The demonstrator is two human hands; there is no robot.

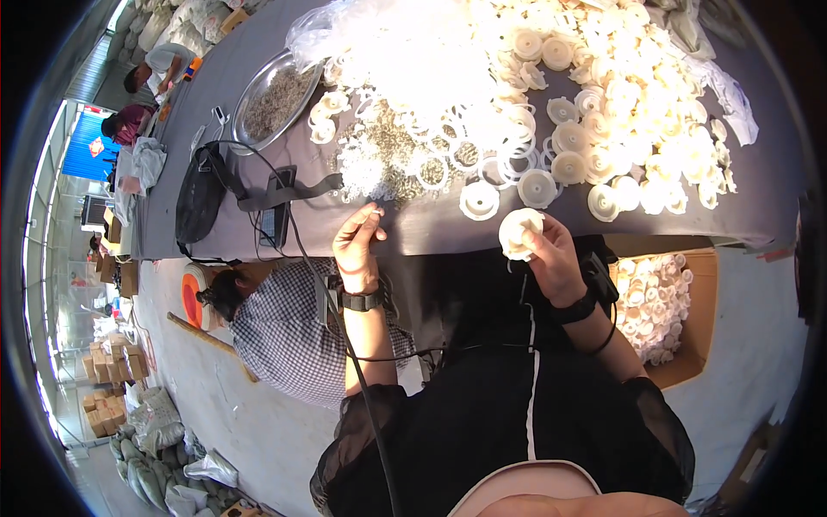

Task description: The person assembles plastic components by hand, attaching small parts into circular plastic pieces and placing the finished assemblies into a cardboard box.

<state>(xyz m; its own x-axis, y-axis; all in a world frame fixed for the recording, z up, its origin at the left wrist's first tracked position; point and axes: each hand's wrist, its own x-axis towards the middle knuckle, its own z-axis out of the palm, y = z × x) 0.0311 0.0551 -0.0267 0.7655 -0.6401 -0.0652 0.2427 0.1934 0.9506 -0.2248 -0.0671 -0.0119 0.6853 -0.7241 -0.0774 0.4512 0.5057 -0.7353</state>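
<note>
My right hand (560, 263) grips a cream-white round plastic part (519, 233) with a raised centre, just off the table's near edge. Between thumb and forefinger, my left hand (357, 250) pinches a small pale piece (379, 212), too small to name. Just beyond that hand lies a heap of tiny clear and metallic-looking pieces (388, 164), with thin white plastic rings (432, 171) on and beside it. Several more round plastic parts (537, 188) spread over the table beyond my right hand, piled deeper at the far right.
A metal tray (248, 136) of small pieces, a black waist bag (200, 200) and a dark phone-like device (275, 215) lie on the grey table (345, 226). A cardboard box (702, 323) full of white parts stands at right. A person in checks (293, 345) bends close by at left.
</note>
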